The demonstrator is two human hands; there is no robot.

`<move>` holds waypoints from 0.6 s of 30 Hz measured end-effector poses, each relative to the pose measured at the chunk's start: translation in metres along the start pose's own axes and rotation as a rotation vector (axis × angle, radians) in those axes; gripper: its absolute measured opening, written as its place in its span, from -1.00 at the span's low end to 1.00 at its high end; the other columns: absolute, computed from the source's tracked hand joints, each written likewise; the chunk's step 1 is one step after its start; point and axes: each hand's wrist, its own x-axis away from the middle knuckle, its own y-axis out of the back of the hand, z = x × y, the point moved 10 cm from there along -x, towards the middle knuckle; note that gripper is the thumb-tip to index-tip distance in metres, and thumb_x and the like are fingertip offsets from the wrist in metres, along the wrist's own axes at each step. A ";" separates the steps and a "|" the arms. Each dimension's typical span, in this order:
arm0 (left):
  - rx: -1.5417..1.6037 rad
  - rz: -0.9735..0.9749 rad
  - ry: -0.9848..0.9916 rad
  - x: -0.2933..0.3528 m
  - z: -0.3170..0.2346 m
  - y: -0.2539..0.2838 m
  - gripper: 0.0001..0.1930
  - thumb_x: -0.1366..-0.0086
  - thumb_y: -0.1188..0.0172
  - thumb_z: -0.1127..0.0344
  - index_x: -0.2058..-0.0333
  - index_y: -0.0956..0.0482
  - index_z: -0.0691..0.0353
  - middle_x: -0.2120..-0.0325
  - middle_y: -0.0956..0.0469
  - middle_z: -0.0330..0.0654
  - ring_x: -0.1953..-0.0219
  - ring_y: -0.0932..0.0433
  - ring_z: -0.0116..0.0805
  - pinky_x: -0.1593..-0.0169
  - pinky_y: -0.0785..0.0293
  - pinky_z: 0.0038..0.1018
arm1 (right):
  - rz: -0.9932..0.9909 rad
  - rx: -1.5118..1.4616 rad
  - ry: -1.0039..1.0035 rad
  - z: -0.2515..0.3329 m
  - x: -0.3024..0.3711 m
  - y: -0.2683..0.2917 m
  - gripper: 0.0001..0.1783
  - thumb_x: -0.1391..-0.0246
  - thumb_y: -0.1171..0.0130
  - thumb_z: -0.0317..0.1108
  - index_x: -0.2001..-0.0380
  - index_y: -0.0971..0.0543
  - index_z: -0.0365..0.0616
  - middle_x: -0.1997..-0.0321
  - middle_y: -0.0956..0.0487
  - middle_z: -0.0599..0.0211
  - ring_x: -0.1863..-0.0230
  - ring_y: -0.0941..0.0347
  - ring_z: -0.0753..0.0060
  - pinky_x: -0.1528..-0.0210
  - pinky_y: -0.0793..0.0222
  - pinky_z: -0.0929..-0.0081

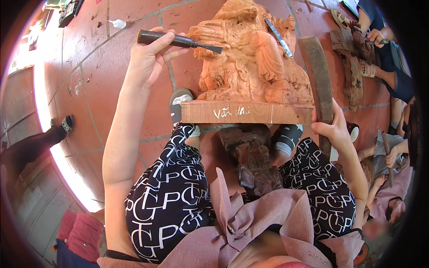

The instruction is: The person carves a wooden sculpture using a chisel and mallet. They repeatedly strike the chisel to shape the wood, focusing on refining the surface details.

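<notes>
we judge the carving [243,62] to be well advanced but not finished: flowing folds and rounded forms already stand out on its front, while the top and the left flank look rougher, and nowhere do we see a polished finish. finer cutting and smoothing seem to be left. the figure rises from a thick wooden base [281,114], whose front edge faces us near the knees and bears white handwriting.

our left hand [154,56] has thumb and fingers closed around a chisel [183,41], raised over the base's left end. our right hand [334,127] is clasped round a dark wooden bar [318,71], just beside the base's front right corner. a flat metal strip [278,38] lies slanted against the carving's right part.

we cannot tell whether the chisel's tip touches the wood or hangs above it. the carving's back is hidden, and its top reaches the upper edge of our view. some of the right hand's fingers are out of sight behind the bar, and what bears the base we cannot make out. between the legs, a dark carved piece [257,167] sits in shadow, its shape hard to read.
</notes>
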 end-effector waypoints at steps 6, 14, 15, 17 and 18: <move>0.069 -0.063 0.070 -0.008 0.026 0.012 -0.84 -0.28 -0.20 0.52 0.20 -0.42 0.33 0.21 -0.55 -0.01 0.07 -0.62 -0.05 0.02 -0.69 -0.04 | 0.000 0.052 -0.006 0.002 0.001 -0.003 -0.51 0.24 -0.24 -0.52 0.11 -0.43 -0.22 0.43 -0.46 0.48 0.42 -0.36 0.68 0.33 -0.28 0.69; -0.010 -0.026 0.050 -0.009 0.034 0.009 -0.78 -0.24 -0.27 0.52 0.23 -0.40 0.34 0.28 -0.54 -0.04 0.17 -0.65 -0.12 0.12 -0.74 -0.19 | 0.010 0.065 0.005 0.002 -0.001 -0.003 -0.50 0.25 -0.24 -0.52 0.11 -0.43 -0.23 0.44 -0.46 0.48 0.43 -0.35 0.68 0.33 -0.28 0.68; -0.004 -0.026 0.036 -0.008 0.033 0.008 -0.72 -0.21 -0.30 0.53 0.20 -0.37 0.35 0.27 -0.54 -0.01 0.18 -0.66 -0.09 0.15 -0.76 -0.21 | 0.011 0.058 -0.002 0.003 -0.001 -0.004 -0.50 0.25 -0.24 -0.52 0.11 -0.43 -0.23 0.44 -0.46 0.48 0.42 -0.35 0.68 0.33 -0.28 0.68; -0.054 -0.024 0.016 -0.003 0.030 0.004 -0.84 -0.24 -0.26 0.53 0.29 -0.43 0.31 0.29 -0.55 -0.09 0.18 -0.65 -0.15 0.12 -0.75 -0.21 | 0.014 0.045 -0.018 0.006 0.000 -0.006 -0.50 0.25 -0.23 -0.52 0.11 -0.43 -0.23 0.44 -0.46 0.49 0.42 -0.35 0.68 0.32 -0.28 0.68; -0.079 -0.023 0.006 0.000 0.028 0.002 -0.89 -0.26 -0.24 0.54 0.34 -0.46 0.30 0.31 -0.55 -0.12 0.18 -0.65 -0.18 0.11 -0.74 -0.20 | 0.018 0.046 -0.018 0.006 -0.001 -0.006 -0.49 0.25 -0.23 -0.52 0.10 -0.43 -0.24 0.44 -0.46 0.49 0.41 -0.35 0.68 0.32 -0.28 0.68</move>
